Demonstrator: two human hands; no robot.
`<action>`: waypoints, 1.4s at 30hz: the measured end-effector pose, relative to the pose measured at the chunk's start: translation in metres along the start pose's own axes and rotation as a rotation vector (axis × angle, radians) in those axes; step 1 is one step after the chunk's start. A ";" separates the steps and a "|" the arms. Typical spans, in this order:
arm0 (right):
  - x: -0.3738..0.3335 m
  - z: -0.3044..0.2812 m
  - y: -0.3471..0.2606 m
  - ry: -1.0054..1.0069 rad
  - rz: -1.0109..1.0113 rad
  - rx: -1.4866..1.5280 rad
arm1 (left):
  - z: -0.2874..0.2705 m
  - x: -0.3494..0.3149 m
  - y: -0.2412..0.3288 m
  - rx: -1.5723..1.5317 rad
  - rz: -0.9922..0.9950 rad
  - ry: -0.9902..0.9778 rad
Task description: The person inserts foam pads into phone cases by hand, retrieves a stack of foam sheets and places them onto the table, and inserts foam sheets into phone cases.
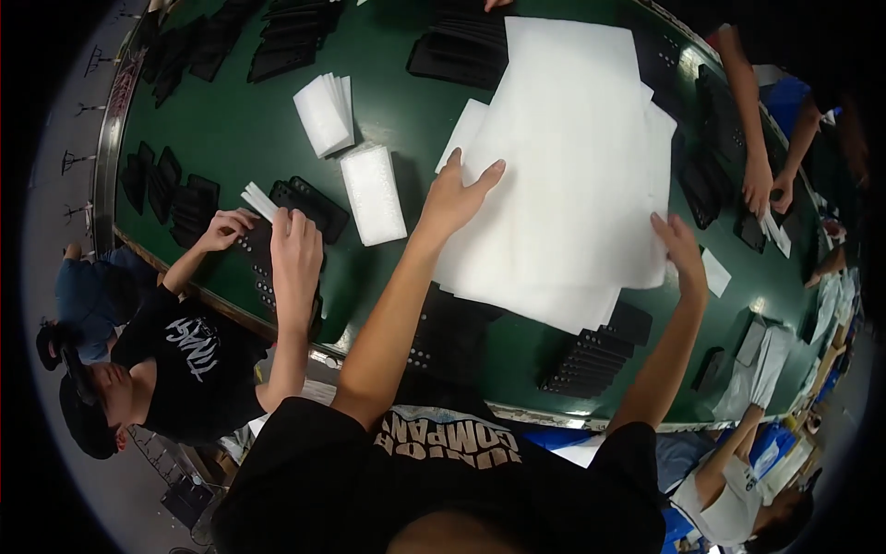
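A loose, uneven stack of large white foam sheets (577,175) lies in front of me, its layers fanned at the corners. At its left edge is my left hand (454,198), thumb over the top sheet and forefinger apart from it; the other fingers are largely hidden. My right hand (681,247) grips the right edge, thumb tip at the sheet's border. Between them, both hands hold the stack. Below its lower edge, a row of black tray-like pieces (591,362) shows. Whether the stack rests on anything is hidden.
Two bundles of small white foam pieces, one (325,115) behind the other (373,196), stand on the green table (388,92). Black pieces (286,42) lie in rows at the far left. A co-worker's hands (293,242) work at left; another's (759,189) at right.
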State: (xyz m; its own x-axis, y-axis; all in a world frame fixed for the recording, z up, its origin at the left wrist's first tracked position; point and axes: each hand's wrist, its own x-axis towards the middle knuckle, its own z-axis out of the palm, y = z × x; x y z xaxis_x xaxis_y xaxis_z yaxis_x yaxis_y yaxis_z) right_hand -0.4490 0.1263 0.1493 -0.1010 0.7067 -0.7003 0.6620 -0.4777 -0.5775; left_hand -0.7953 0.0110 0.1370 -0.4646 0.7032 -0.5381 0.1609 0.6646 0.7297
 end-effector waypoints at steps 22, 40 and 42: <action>-0.066 0.108 0.017 0.190 0.179 0.722 | -0.025 -0.004 -0.016 -0.447 -0.398 -0.580; -0.185 0.078 0.231 0.061 -0.477 0.954 | -0.051 -0.173 -0.015 -0.462 0.230 -0.580; -0.178 0.073 0.212 0.000 -0.505 0.993 | -0.062 -0.172 -0.008 -0.477 0.284 -0.532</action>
State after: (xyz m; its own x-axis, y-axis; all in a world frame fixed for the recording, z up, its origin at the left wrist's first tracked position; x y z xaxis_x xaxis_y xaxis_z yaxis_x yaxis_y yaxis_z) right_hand -0.3450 -0.1388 0.1214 -0.1905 0.9378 -0.2904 -0.3430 -0.3407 -0.8753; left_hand -0.7707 -0.1303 0.2498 0.0393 0.9378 -0.3448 -0.2380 0.3439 0.9083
